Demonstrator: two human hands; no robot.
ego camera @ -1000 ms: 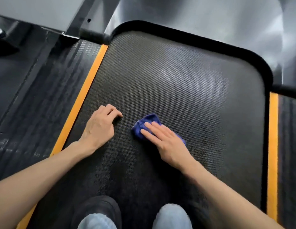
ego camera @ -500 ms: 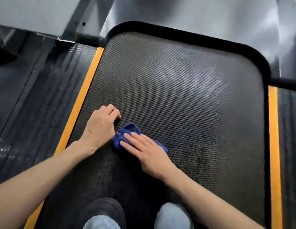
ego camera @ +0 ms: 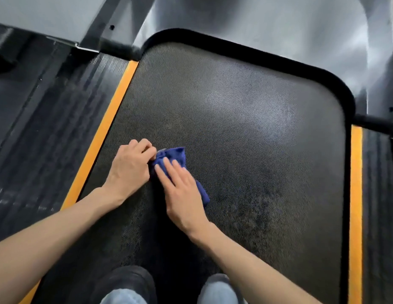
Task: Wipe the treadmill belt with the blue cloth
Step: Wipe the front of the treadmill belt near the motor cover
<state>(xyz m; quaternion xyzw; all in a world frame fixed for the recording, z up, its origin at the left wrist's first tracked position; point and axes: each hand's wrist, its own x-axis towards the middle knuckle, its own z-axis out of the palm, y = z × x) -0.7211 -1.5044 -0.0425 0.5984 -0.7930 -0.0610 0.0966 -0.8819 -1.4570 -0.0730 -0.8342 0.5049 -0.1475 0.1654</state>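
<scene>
Blue cloth: bunched, lying on the treadmill belt, left of the belt's middle and nearer the person than the head end.

Right hand: flat on the cloth, fingers straight and close together, pressing it to the belt. Cloth shows beyond the fingertips and along the hand's outer side.

Left hand: on the belt, fingers curled under, knuckles against the cloth's left edge. Cannot tell whether they nip the fabric.

Edges: left orange stripe runs just beside the left hand; ribbed left side rail lies beyond it. Right orange stripe and right side rail are well apart from both hands. A black rim with rounded corners closes the head end, under the grey cover.

Open room: bare belt ahead of the cloth up to the rim, and a wide stretch to its right. Little room to the left.

Near edge: a dark shoe and jeans-clad knees at the bottom of view.
</scene>
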